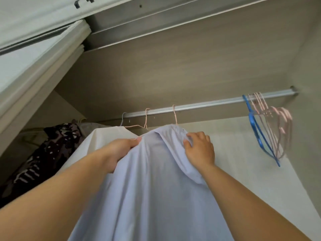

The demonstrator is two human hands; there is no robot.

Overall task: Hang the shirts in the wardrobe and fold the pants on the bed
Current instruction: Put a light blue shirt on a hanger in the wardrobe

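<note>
- Settling the pale lilac shirt (156, 188) onto its pink hanger (174, 115) looks like the step in hand. The hanger's hook sits over the rail (208, 103), and the shirt hangs just below the rail, about midway along it.
- The left hand (121, 150) grips a fold of cloth at one shoulder, thumb on top and fingers curled under. The right hand (199, 148) pinches the cloth at the other shoulder, its fingers dug into the fabric.
- The cloth hides whether the hanger's arms reach fully into both shoulders.
- To do this well, I judge each hand should draw its shoulder out evenly to the hanger's tip, so the collar centres under the hook and nothing bunches on one side.
- The pull should be gentle and downward, as a hard tug on one side could tip the hanger or lift its hook off the rail.
- A cream shirt (97, 141) hangs just beside it, toward the rail's hidden end, and the two hangers should not catch.
- A dark patterned garment (52, 150) hangs farther toward that end. Empty hangers (271, 129) bunch at the rail's visible end, well apart.
</note>
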